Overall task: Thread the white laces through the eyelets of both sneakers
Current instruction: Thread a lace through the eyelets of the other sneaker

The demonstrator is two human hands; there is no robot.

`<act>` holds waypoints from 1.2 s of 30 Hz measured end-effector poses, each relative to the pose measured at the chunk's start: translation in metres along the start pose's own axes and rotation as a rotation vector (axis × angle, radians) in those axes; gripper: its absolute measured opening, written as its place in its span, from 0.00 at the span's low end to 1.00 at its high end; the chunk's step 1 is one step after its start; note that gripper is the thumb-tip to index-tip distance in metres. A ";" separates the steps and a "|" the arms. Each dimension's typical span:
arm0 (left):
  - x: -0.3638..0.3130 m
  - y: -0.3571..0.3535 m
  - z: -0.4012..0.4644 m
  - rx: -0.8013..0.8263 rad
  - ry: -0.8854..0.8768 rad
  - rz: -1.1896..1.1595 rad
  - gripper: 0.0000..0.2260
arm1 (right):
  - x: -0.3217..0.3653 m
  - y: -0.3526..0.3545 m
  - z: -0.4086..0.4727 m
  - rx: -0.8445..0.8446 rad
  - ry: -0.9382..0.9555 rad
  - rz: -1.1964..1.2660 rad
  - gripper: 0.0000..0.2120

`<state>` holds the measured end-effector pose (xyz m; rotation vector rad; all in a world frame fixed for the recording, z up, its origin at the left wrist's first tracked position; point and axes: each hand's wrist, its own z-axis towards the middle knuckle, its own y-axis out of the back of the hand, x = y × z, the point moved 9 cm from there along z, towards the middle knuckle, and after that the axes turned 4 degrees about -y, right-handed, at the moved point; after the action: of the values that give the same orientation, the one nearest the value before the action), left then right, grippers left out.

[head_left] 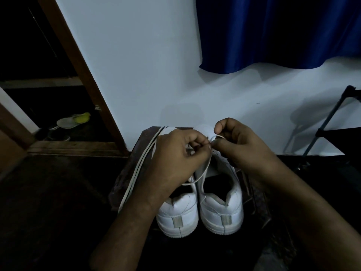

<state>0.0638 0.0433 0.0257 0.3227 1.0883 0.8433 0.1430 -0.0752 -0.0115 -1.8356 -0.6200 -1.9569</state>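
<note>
Heels of two white sneakers are facing the wearer of the camera, the left sneaker (176, 216) and the right sneaker (221, 210) standing side by side, touching or nearly so, on a dark low stand (125, 173). By my reading that placing is keeping the eyelet rows running straight away from the person, so both hands can be reaching in from above without turning a shoe.

Just beyond the heel openings, a white lace (203, 172) is looping from the right sneaker's throat back towards the left sneaker's opening. It is rising to the two hands, which are meeting over the eyelets of the right sneaker. The left hand (175, 153) is curling its fingers inward and seems to be pinching the lace at its fingertips, though the exact contact is hidden in the dim light. The right hand (240, 141) is pinching a small loop of the same lace between thumb and forefinger, its other fingers folding under. Held this close together, the hands are probably steering the lace end into an eyelet; which eyelet, I cannot tell.

Further left, a second lace (139, 167) is lying in long strands across the stand, not yet threaded. Behind everything, a pale wall (136, 65) and a blue curtain (273, 32) are closing off the view.
</note>
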 end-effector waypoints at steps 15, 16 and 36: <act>0.028 0.018 0.000 -0.219 0.134 -0.027 0.03 | 0.002 0.012 0.001 -0.009 0.084 -0.066 0.07; 0.026 0.026 -0.001 -0.277 0.104 0.097 0.04 | -0.002 0.019 0.005 -0.064 0.096 -0.189 0.08; 0.010 -0.001 -0.001 -0.055 0.085 0.078 0.04 | -0.002 0.032 0.008 -0.114 0.190 -0.253 0.05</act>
<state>0.0658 0.0499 0.0179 0.2869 1.1355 0.9620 0.1675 -0.0974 -0.0110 -1.6755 -0.7220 -2.3425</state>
